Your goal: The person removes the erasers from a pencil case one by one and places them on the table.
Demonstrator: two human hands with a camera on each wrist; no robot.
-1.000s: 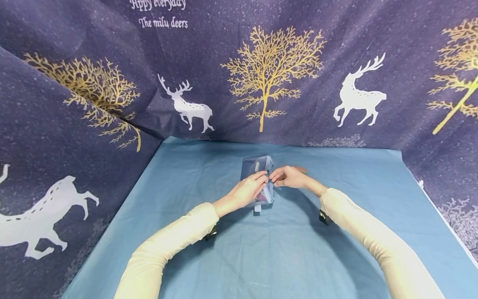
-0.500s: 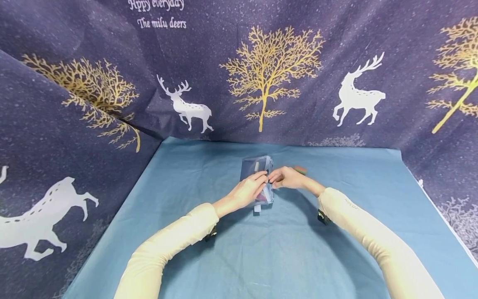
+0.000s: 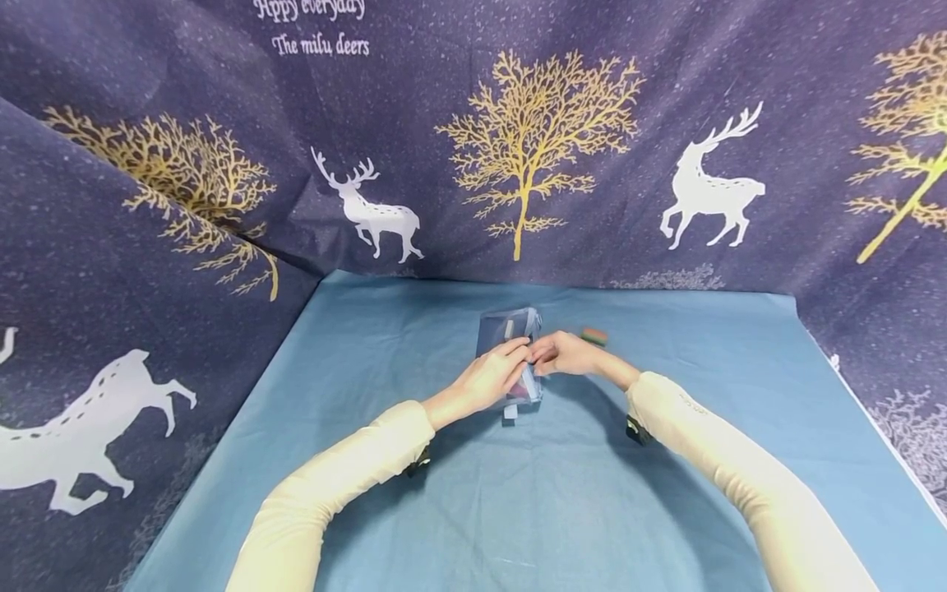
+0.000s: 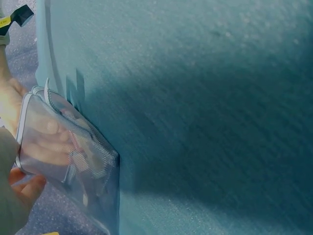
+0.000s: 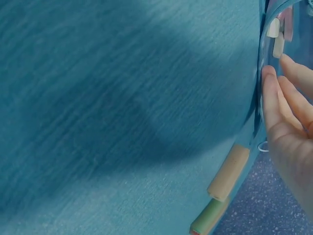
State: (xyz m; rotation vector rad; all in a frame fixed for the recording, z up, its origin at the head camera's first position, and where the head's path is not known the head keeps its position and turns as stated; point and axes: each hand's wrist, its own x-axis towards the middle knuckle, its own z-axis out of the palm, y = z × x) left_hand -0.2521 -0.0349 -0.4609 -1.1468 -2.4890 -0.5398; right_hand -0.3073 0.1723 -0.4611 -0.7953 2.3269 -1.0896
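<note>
A clear zip pouch with mesh and a pale blue border lies on the blue cloth, several small stick-shaped pieces showing through it. My left hand holds the pouch near its mouth; in the left wrist view its fingertips are at the pouch edge. My right hand is at the pouch's right side. In the right wrist view, its fingers are fairly straight at the rim, just below a whitish stick. Nothing is visibly gripped there. Through the clear wall, the left wrist view shows right-hand fingers.
Beyond the right hand lies a small orange-and-green piece. The right wrist view shows it as a tan stick beside a green one. A pale block-like piece is at the pouch's near end. A patterned curtain hangs behind.
My right hand has shifted slightly left, closer to the pouch, uncovering more of the orange-and-green piece behind it. The left hand and pouch have stayed nearly still.
</note>
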